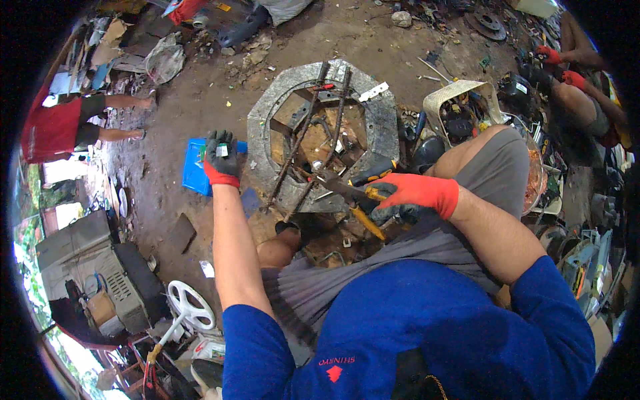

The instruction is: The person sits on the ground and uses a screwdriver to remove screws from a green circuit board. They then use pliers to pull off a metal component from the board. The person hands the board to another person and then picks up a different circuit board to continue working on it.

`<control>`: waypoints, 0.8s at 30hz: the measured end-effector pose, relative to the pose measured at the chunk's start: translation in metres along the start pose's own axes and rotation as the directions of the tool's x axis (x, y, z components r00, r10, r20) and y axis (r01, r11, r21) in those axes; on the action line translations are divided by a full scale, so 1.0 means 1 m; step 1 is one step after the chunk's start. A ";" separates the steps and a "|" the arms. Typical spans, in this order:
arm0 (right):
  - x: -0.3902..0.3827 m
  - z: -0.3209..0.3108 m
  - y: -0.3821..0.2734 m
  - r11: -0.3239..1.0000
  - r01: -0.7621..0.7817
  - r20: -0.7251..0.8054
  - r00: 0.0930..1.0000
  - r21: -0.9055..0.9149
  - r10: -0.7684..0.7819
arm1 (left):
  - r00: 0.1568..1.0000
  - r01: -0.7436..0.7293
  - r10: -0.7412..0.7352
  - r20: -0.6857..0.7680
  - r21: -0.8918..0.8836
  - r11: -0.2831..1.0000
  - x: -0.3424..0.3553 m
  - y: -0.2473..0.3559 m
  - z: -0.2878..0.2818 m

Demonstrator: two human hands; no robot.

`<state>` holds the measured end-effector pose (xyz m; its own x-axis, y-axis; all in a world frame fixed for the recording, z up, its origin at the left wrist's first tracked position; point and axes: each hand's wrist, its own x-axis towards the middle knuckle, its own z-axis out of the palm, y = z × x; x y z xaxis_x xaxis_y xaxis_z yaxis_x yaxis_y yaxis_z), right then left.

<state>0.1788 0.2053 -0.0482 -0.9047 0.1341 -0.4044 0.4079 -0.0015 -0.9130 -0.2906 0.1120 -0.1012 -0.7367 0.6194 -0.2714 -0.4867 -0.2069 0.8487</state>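
My left hand (pixel 222 159), in a black and red work glove, is closed on a small green and white piece (pixel 222 149) whose kind I cannot make out. It is over the right side of a blue plastic container (pixel 195 175) on the ground. My right hand (pixel 395 193), gloved alike, is closed around pliers (pixel 365 219) with yellow handles. Their dark jaws point left above the near edge of an eight-sided grey ring (pixel 261 127). Just beyond that hand lies a black and yellow tool handle (pixel 373 172). Rusty bars (pixel 301 137) cross the ring's opening, with scraps inside it.
A cream bin (pixel 433 100) of dark parts tips at the right. One person in red (pixel 57 133) stands at far left; another with red gloves (pixel 573 79) works at upper right. A white steering-wheel-shaped part (pixel 191 305) and a grey casing (pixel 110 280) lie lower left.
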 end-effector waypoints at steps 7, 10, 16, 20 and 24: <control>0.006 0.002 0.009 0.931 0.007 0.045 0.999 0.365 -0.026 | 0.944 0.205 -0.208 0.255 0.039 0.978 -0.140 0.042 0.026; -0.002 0.005 -0.013 0.868 -0.071 0.057 0.997 0.492 0.049 | 0.939 0.217 -0.224 0.261 0.056 0.975 -0.219 0.046 0.054; -0.006 0.014 0.001 0.999 0.004 -0.304 0.952 -0.052 -0.020 | 0.890 0.259 -0.095 0.446 -0.323 0.910 -0.304 0.024 0.071; -0.023 0.032 -0.002 0.988 0.132 -0.304 0.947 0.078 -0.102 | 0.856 0.320 -0.071 0.511 -0.418 0.850 -0.325 0.027 0.081; -0.057 0.059 -0.085 0.987 0.147 -0.264 0.957 0.071 -0.124 | 0.840 0.356 -0.070 0.539 -0.448 0.820 -0.339 0.035 0.085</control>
<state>0.1883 0.1393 0.0494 -0.8834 0.3900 -0.2596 0.2605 -0.0516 -0.9641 -0.0177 -0.0406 0.0588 -0.3317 0.9424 -0.0428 -0.8715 -0.2887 0.3963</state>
